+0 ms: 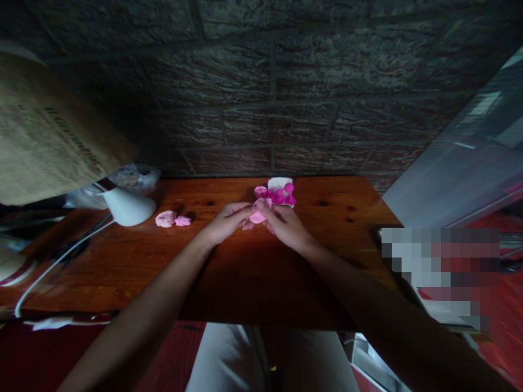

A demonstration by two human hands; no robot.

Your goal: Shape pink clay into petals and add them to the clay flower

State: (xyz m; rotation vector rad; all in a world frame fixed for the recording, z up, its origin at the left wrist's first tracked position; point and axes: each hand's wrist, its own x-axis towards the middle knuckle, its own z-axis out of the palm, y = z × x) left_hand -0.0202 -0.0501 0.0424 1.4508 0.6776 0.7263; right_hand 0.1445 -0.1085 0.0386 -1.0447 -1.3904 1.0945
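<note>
Above the middle of the wooden table, my left hand [230, 220] and my right hand [289, 226] meet on a flattened piece of pink modelling clay [259, 215]. The fingers of both hands pinch it from either side, and some fingertips are hidden behind it. Just beyond my hands, bright magenta rounded pieces [279, 196] lie on a white sheet or block [280, 182]. A small pink crinkled lump [260, 191] is beside them on the left. Farther left on the table rest a pale pink lump [165, 219] and a smaller pink lump [183, 220].
On the left stands a lamp with a white base [129, 207], a large printed shade [53, 130] and a white cable [61, 256]. Behind it is a clear plastic bag [137, 178]. A dark brick wall [310, 71] borders the wooden table [327, 218]. Blurred blocks cover something at right.
</note>
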